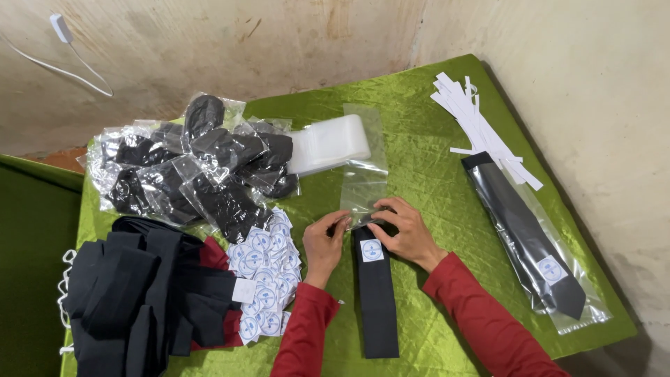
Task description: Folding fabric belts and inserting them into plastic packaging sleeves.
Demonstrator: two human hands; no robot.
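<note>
Left hand (324, 241) and right hand (407, 229) each in a closed grip on clear plastic sleeve (364, 174) mouth, over folded black tie (375, 293), near counter (433, 174) front edge, round stickers (269, 279) just left

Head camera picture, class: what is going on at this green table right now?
A person in red sleeves works at a green cloth-covered table. The left hand and right hand hold the open mouth of a clear plastic bag at the top end of a folded black necktie bearing a round sticker. Beside it lie loose round stickers, a heap of unpacked black ties, a pile of bagged ones, white paper strips and one finished bagged tie.
</note>
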